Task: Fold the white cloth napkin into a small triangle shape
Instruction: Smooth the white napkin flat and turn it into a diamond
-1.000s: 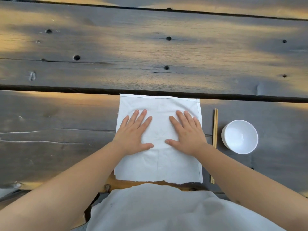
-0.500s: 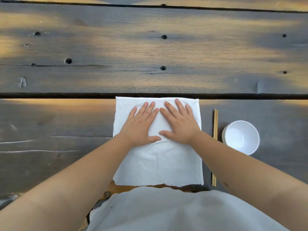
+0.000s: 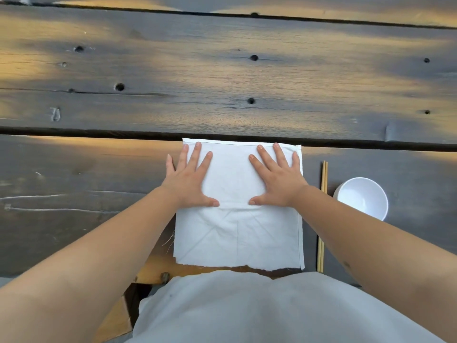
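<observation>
Both palms slid outward; left hand (image 3: 188,179) and right hand (image 3: 279,179) lay flat, gripping nothing, on the napkin (image 3: 237,233) (at table's near edge (image 3: 86,219)). Uneven pressing risked wrinkles.

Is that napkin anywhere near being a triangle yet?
Not yet. The napkin lies flat and square on the table, showing only faint creases. Right now the left hand and right hand press flat on its far half, smoothing it. Every fold into the small triangle remains.
</observation>
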